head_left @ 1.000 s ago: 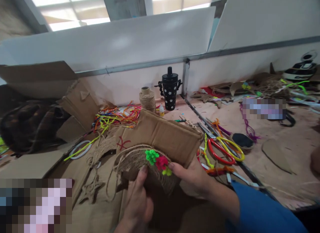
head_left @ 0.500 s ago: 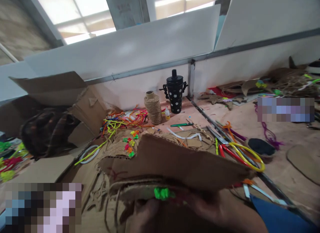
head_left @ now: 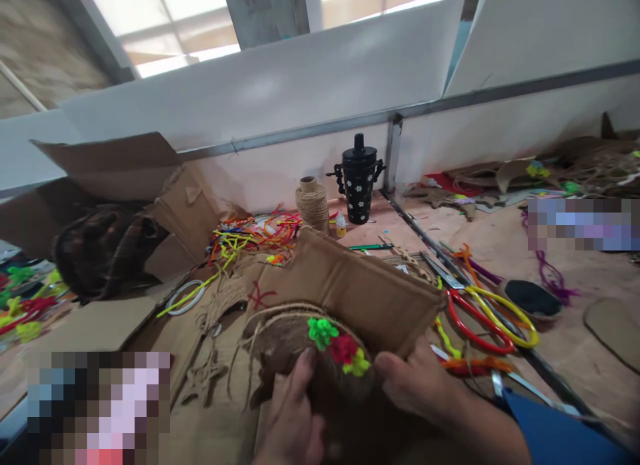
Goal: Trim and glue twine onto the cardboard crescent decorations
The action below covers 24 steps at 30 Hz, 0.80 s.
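Low in the head view, both hands grip a piece of brown cardboard point(head_left: 380, 275) that has a red scribble and a torn right edge. Against it lies a curved brown craft piece point(head_left: 280, 338) edged with twine. Fuzzy green, red and yellow flowers point(head_left: 343, 348) sit along its curve. My left hand point(head_left: 295, 412) is closed on the craft piece, thumb on its face below the green flower. My right hand point(head_left: 420, 382) is closed at the cardboard's lower right, its thumb beside the yellow flower. The fingers behind are hidden, and the lower part is dark.
Behind stand a twine spool point(head_left: 313, 205), a small glue bottle point(head_left: 341, 224) and a black flowered cup point(head_left: 359, 182). Scissors point(head_left: 480, 318) with red and yellow handles lie to the right. Coloured pipe cleaners point(head_left: 250, 235) and an open cardboard box point(head_left: 185, 205) are at left.
The cardboard and craft piece have tilted, so the craft piece's face and its red and yellow flowers now show clearly. Both hands still hold on, and more of them is visible.
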Tool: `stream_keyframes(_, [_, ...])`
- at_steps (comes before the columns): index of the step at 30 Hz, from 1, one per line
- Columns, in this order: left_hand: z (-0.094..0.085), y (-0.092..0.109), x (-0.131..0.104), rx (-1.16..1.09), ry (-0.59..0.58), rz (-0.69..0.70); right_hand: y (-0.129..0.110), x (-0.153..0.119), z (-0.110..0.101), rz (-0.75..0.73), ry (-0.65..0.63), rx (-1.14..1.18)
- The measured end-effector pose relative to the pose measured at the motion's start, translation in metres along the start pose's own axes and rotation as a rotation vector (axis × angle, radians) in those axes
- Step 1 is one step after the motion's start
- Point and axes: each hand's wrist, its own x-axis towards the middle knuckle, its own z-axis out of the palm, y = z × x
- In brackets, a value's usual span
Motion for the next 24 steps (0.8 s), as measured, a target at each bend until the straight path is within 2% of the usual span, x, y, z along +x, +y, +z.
stream_keyframes(3, [0.013, 0.002, -0.002, -0.082, 0.062, 0.104, 0.000, 0.004, -0.006, 0.022, 0.136, 0.020])
stream_keyframes(6, [0.024, 0.006, -0.003, -0.142, 0.107, 0.128, -0.003, 0.010, -0.016, -0.038, 0.252, 0.046])
stream_keyframes(9, [0.030, 0.008, -0.003, -0.187, 0.070, 0.125, -0.006, 0.017, -0.022, -0.096, 0.326, 0.037])
stream_keyframes(11, [0.031, 0.009, -0.003, -0.191, 0.025, 0.150, -0.006, 0.018, -0.019, -0.059, 0.269, 0.018])
stream_keyframes(13, [0.030, 0.009, -0.003, -0.170, -0.010, 0.159, -0.004, 0.017, -0.011, 0.011, 0.153, -0.003])
stream_keyframes(16, [0.030, 0.009, -0.003, -0.135, 0.005, 0.138, 0.002, 0.012, 0.000, 0.072, 0.009, -0.049])
stream_keyframes(20, [0.031, 0.011, -0.002, -0.157, -0.009, 0.162, 0.009, 0.013, 0.006, 0.050, -0.041, -0.143])
stream_keyframes(24, [0.029, 0.012, 0.001, -0.151, -0.027, 0.170, 0.006, 0.018, 0.007, 0.006, -0.078, -0.270])
